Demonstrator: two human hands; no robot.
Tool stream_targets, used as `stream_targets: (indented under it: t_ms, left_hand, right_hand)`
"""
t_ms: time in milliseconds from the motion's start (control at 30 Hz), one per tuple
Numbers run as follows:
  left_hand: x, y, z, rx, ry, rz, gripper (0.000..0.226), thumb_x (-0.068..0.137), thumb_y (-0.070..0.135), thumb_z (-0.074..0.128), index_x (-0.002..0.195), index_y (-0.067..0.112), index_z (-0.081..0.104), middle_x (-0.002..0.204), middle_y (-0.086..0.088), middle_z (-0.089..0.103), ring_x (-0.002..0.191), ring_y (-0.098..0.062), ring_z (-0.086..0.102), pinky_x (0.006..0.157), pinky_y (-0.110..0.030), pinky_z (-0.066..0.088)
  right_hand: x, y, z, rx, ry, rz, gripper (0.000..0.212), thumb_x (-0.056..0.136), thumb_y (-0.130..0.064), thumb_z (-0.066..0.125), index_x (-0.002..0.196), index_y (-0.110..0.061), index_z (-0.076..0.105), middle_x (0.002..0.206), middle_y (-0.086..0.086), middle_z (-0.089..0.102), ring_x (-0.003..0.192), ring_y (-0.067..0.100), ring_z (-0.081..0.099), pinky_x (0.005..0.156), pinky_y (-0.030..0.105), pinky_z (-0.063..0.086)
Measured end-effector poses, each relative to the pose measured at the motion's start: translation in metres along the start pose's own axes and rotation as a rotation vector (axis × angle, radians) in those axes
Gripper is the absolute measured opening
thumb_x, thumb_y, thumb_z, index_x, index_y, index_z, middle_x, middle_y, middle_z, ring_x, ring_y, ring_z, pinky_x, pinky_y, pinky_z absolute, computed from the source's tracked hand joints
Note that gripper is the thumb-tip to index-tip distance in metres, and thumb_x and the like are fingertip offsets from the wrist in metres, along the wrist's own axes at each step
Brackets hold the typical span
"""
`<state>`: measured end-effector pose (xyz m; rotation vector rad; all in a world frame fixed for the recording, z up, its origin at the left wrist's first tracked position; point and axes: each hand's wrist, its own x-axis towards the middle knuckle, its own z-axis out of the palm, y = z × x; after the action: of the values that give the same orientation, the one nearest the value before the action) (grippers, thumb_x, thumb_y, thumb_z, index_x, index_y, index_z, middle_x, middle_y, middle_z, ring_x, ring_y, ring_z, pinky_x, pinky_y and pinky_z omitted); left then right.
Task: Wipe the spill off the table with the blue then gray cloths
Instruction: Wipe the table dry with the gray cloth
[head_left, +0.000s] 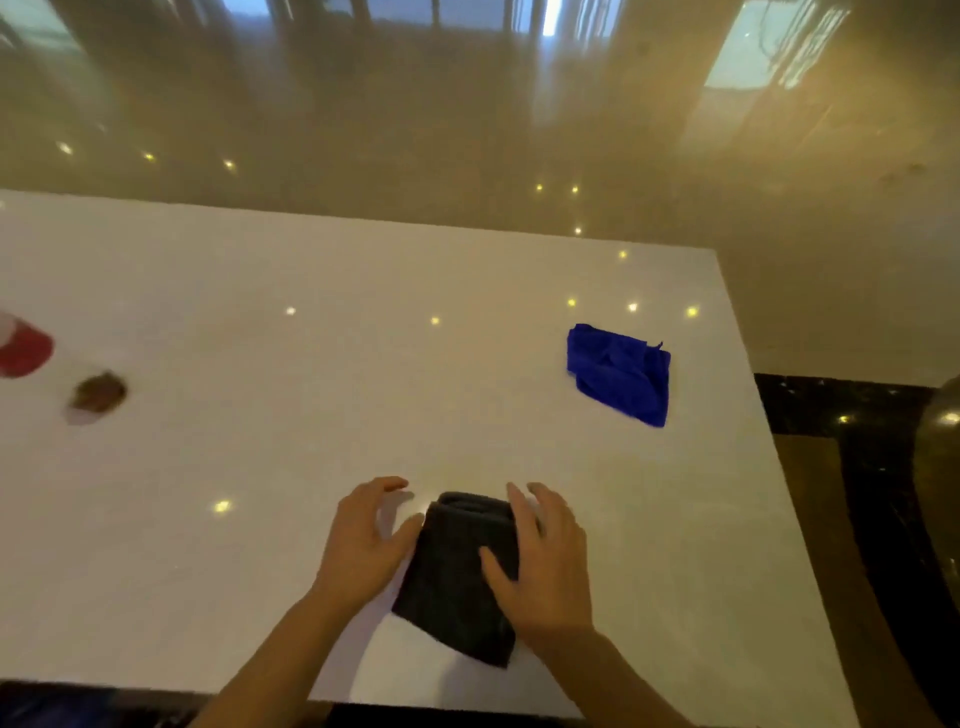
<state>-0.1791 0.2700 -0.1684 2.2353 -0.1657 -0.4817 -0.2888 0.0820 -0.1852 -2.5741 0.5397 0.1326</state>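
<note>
The gray cloth (460, 577) lies folded on the white bench (311, 415), close to the near edge and slightly right of centre. Both hands flank it. The left hand (363, 540) sits at the cloth's left edge with fingers spread and curved above the bench surface; its thumb touches the upper left corner of the cloth. The right hand (545, 561) rests along the cloth's right side, fingers extended together toward the far edge, thumb laid across the top of the fabric. Neither hand encloses the cloth; both are loosely open against it.

The blue cloth (621, 371) lies crumpled on the bench, well apart from the gray cloth, toward the far right corner. No hand touches it.

A brown spill (98, 392) marks the bench near the left edge, well apart from both cloths. Just beside it, at the frame's left border, a red object (23, 348) is partly visible; it is blurred and cannot be identified.

A glossy floor (467, 130) extends beyond the bench.
</note>
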Motion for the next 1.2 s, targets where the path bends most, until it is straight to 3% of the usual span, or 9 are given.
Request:
stream_targets:
  t_ms: [100,200,433,567,733,800,867,967,1200]
  left_hand:
    - [-0.004,-0.061,-0.029,0.436,0.325,-0.168,0.064,0.090,0.047,0.057,0.139,0.008,0.046,0.148,-0.023,0.045,0.136,-0.044,0.039,0.110,-0.056,0.036]
    - [-0.006,-0.103,-0.036,0.625,0.252,-0.394,0.087,0.089,0.073,0.020,0.157,0.020,0.007,0.166,-0.020,0.005,0.151,-0.041,0.001,0.122,-0.056,0.009]
    - [-0.003,-0.132,-0.024,0.691,0.306,-0.377,0.084,0.087,0.075,0.018,0.157,0.030,0.005,0.167,-0.012,0.006,0.153,-0.034,-0.002,0.121,-0.053,0.006]
    - [-0.006,-0.126,-0.025,0.678,0.273,-0.381,0.083,0.088,0.075,0.015,0.157,0.030,0.006,0.167,-0.013,0.006,0.153,-0.035,-0.002,0.122,-0.052,0.003]
    - [-0.005,-0.116,-0.030,0.632,0.234,-0.397,0.079,0.089,0.070,0.009,0.158,0.030,0.001,0.167,-0.011,-0.001,0.153,-0.033,-0.008,0.122,-0.054,0.004]
    - [-0.005,-0.116,-0.033,0.611,0.238,-0.398,0.075,0.091,0.065,0.007,0.157,0.030,0.002,0.167,-0.010,0.000,0.153,-0.032,-0.009,0.122,-0.055,0.006]
    - [-0.005,-0.118,-0.034,0.590,0.271,-0.397,0.069,0.095,0.059,0.007,0.158,0.031,0.010,0.167,-0.007,0.002,0.154,-0.031,-0.006,0.123,-0.054,0.008]
    - [0.004,-0.117,-0.042,0.495,0.371,-0.374,0.059,0.098,0.050,0.014,0.151,0.034,0.035,0.164,0.000,0.015,0.154,-0.030,0.005,0.122,-0.053,0.013]
    - [0.038,-0.126,-0.058,0.444,0.433,-0.318,0.054,0.097,0.054,0.017,0.148,0.044,0.035,0.162,0.015,0.018,0.155,-0.022,0.001,0.124,-0.047,0.004]
  right_hand:
    - [-0.002,-0.024,0.053,-0.187,-0.211,-0.411,0.081,0.088,-0.075,0.049,0.159,-0.038,0.033,0.168,0.010,0.033,0.154,0.042,0.025,0.117,0.073,0.027]
    - [0.079,-0.028,0.061,-0.293,-0.204,-0.557,0.081,0.088,-0.081,0.040,0.160,-0.046,0.025,0.172,0.008,0.018,0.158,0.042,0.006,0.115,0.076,0.019]
    - [0.329,-0.079,0.019,-0.321,-0.040,0.000,0.082,0.092,-0.079,0.017,0.163,-0.037,0.013,0.174,0.014,0.004,0.157,0.046,-0.002,0.121,0.071,0.002]
    - [0.202,-0.095,0.056,-0.366,-0.025,-0.253,0.078,0.095,-0.070,0.037,0.161,-0.030,0.028,0.171,0.017,0.017,0.155,0.048,0.011,0.120,0.072,0.008]
    - [-0.041,-0.089,0.120,-0.303,-0.377,-0.465,0.058,0.091,-0.066,0.054,0.144,-0.044,0.050,0.150,-0.001,0.045,0.129,0.036,0.059,0.123,0.057,0.007]
    - [-0.033,-0.094,0.123,-0.364,-0.317,-0.545,0.058,0.097,-0.063,0.044,0.153,-0.045,0.040,0.150,-0.003,0.045,0.136,0.036,0.047,0.120,0.058,0.023]
    - [0.000,-0.096,0.118,-0.445,-0.357,-0.714,0.069,0.093,-0.069,0.044,0.157,-0.045,0.033,0.163,0.002,0.035,0.150,0.041,0.024,0.115,0.070,0.030]
    - [0.090,-0.131,0.117,-0.278,-0.303,-0.772,0.082,0.087,-0.083,0.039,0.156,-0.039,0.038,0.170,0.007,0.024,0.154,0.044,0.021,0.120,0.072,0.010]
    - [0.375,-0.240,0.091,-0.348,-0.243,-0.262,0.090,0.089,-0.087,0.019,0.164,-0.038,0.012,0.174,0.010,-0.005,0.157,0.046,-0.008,0.121,0.071,-0.005]
